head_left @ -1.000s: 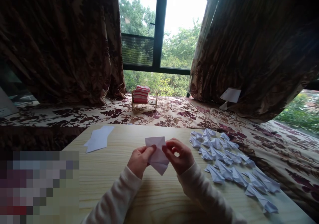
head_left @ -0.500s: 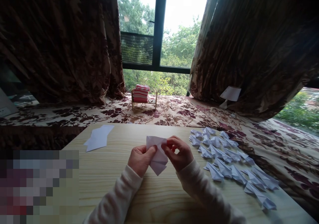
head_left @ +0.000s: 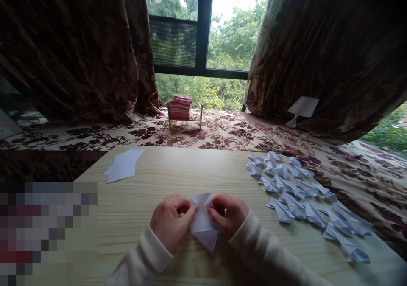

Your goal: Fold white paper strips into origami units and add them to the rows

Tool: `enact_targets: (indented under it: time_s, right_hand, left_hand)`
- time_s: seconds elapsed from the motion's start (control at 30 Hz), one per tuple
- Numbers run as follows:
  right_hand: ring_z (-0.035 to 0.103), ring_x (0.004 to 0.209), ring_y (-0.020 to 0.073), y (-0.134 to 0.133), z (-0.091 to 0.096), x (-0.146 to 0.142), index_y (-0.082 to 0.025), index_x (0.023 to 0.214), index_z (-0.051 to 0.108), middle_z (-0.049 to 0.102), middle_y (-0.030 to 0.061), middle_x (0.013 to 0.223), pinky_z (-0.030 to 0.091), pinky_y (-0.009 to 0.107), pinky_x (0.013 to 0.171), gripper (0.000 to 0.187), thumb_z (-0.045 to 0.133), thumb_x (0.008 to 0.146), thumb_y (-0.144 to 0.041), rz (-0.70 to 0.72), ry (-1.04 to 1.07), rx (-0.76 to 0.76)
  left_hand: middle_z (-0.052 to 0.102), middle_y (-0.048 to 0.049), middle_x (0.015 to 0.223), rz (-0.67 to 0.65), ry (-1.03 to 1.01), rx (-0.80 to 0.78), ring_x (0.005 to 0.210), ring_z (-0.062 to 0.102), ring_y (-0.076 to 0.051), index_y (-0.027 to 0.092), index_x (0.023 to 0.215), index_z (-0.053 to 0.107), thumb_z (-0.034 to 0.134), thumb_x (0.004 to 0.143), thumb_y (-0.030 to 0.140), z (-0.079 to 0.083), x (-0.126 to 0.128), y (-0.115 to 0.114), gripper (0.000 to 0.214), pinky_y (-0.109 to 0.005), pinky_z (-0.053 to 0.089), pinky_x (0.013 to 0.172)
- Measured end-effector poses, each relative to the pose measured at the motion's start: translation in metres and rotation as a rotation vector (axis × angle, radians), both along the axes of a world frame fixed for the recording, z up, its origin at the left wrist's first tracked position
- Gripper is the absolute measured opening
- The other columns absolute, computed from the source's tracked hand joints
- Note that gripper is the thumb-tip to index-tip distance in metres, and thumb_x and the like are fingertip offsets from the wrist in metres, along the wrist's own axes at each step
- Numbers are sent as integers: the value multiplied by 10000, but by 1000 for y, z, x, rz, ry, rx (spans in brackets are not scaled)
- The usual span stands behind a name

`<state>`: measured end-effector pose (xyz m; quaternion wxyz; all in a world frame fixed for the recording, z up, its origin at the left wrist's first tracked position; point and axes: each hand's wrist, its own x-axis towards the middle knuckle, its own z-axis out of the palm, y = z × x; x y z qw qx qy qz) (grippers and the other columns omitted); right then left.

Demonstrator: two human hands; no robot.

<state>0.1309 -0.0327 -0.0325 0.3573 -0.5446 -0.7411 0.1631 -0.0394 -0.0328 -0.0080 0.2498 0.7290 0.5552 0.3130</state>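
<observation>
A partly folded white paper (head_left: 203,224) lies on the light wooden table (head_left: 178,180) just in front of me. My left hand (head_left: 170,226) pinches its left edge with curled fingers. My right hand (head_left: 229,215) grips its right edge, fingers closed over the fold. Both hands rest low on the tabletop, with the paper's point towards me.
Several folded paper planes (head_left: 295,192) lie in rows on the table's right side. A small stack of flat white sheets (head_left: 124,169) sits at the far left. A blurred patch covers the near left. Beyond are floral fabric, a small striped toy chair (head_left: 182,110), curtains and a window.
Both hands have come down from above the table and nearer to me, bringing the paper onto the tabletop. The camera view has tilted down slightly.
</observation>
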Motion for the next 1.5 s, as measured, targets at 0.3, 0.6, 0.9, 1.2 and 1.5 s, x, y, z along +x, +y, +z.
enact_targets:
  time_s: [0.3,0.6,0.9,1.2,1.5]
  right_hand:
    - [397,477,85,-16,-3,-2,-188,562,459,457,-27,569,264,197,456,108,509,647,-143,15,-173,131]
    - [434,508,96,-18,-8,-2,-193,600,464,484,-19,585,284,196,478,93,493,659,-127,42,-194,215]
    - [446,522,98,-19,-11,-2,-186,622,480,497,-3,613,295,198,484,85,466,694,-140,55,-237,278]
    - [439,522,88,-18,-7,5,-195,649,528,484,-10,631,261,203,454,65,500,695,-158,204,-286,359]
    - [418,537,93,-12,-4,15,-185,644,528,497,-2,651,268,215,455,127,475,758,-163,366,-392,447]
  left_hand:
    - [547,-2,614,77,352,192,711,496,-199,203,567,554,543,696,273,-5,6,-12,147,-330,305,658]
    - [580,-18,728,166,330,229,772,496,-216,205,608,540,551,674,232,-6,9,-22,71,-339,306,672]
    - [614,3,657,73,311,350,710,527,-194,220,666,588,527,732,213,-9,13,-29,90,-376,275,748]
    - [595,-15,656,-17,390,417,704,509,-188,204,623,600,472,766,176,-8,17,-28,194,-385,300,760]
    - [582,-19,694,-50,291,390,725,495,-188,201,731,608,461,777,177,-8,12,-36,155,-405,321,779]
